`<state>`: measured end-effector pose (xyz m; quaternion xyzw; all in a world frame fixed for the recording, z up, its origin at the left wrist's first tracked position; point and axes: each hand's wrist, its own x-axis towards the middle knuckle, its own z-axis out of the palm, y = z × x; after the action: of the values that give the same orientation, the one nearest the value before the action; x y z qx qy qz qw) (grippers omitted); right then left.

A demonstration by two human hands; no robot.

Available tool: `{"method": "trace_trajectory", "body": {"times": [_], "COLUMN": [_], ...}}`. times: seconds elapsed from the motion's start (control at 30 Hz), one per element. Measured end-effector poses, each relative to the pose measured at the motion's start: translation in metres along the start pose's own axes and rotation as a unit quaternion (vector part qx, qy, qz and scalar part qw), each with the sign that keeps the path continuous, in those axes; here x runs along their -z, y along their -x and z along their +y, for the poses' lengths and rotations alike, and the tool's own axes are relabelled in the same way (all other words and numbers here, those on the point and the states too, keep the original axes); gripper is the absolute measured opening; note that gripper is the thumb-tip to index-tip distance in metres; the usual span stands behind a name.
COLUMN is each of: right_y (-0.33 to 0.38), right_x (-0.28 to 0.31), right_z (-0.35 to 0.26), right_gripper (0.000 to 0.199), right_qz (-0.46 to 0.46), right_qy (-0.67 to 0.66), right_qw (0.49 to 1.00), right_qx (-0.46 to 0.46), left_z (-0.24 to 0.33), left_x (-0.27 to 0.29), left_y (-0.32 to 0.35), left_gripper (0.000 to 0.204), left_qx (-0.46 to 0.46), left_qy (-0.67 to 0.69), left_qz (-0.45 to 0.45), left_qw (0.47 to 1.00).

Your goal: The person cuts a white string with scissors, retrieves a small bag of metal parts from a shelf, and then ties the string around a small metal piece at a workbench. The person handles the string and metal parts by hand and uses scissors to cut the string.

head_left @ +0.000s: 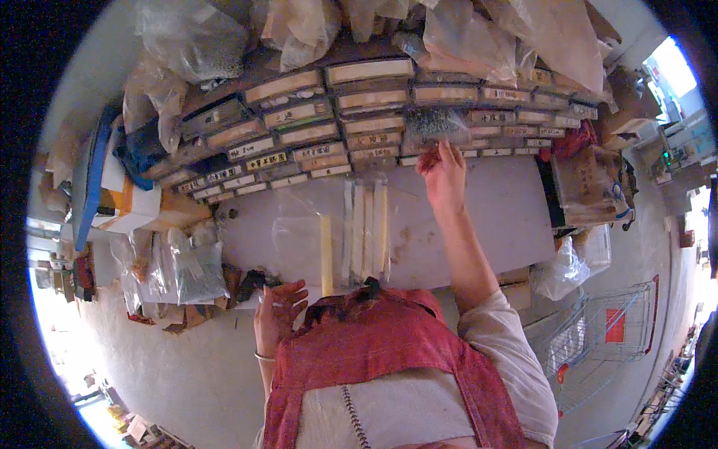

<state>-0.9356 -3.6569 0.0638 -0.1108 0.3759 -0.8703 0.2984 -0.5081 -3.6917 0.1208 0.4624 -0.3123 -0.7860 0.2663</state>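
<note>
My right hand reaches forward to the wall of small labelled drawers. Its fingers are closed at the front edge of a clear drawer that holds dark, grainy-looking small pieces too fine to name. My left hand is low by the table's near edge, fingers loosely bent and apart, with nothing visible in it. Between the hands, long pale yellow strips lie side by side in clear plastic on the table. Another yellow strip lies to their left, beside a loose clear bag.
Clear bags are piled on top of the drawers. More filled bags hang at the left, below a white box. A cardboard box stands at the right, with a wire shopping cart on the floor nearer me.
</note>
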Motion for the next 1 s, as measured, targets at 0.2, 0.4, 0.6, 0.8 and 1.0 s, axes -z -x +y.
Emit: {"method": "trace_trajectory", "body": {"times": [0.2,0.4,0.6,0.8,1.0], "right_y": [0.045,0.054,0.057,0.002,-0.014], "right_x": [0.007,0.008,0.006,-0.009,-0.003], "right_z": [-0.014,-0.038,-0.08,-0.107,-0.121], "right_gripper": [0.016,0.023,0.017,0.018,0.015], "right_qz": [0.038,0.064,0.052,-0.158,-0.14], "right_qy": [0.003,0.101,0.522,0.695,0.789], "right_qw": [0.999,0.986,0.818,0.602,0.529], "right_qx": [-0.026,-0.114,0.234,0.361,0.279], "left_z": [-0.003,-0.006,-0.021,-0.026,-0.033], "left_x": [-0.023,-0.056,-0.039,-0.039,-0.032], "left_y": [-0.018,-0.037,-0.039,-0.048,-0.041], "left_gripper": [0.05,0.049,0.048,0.049,0.047], "left_qx": [0.018,-0.003,-0.025,0.021,0.015], "left_qy": [-0.038,-0.201,-0.166,-0.032,0.003], "left_qz": [-0.038,-0.094,-0.059,-0.071,-0.051], "left_qw": [0.998,0.975,0.984,0.997,0.999]}}
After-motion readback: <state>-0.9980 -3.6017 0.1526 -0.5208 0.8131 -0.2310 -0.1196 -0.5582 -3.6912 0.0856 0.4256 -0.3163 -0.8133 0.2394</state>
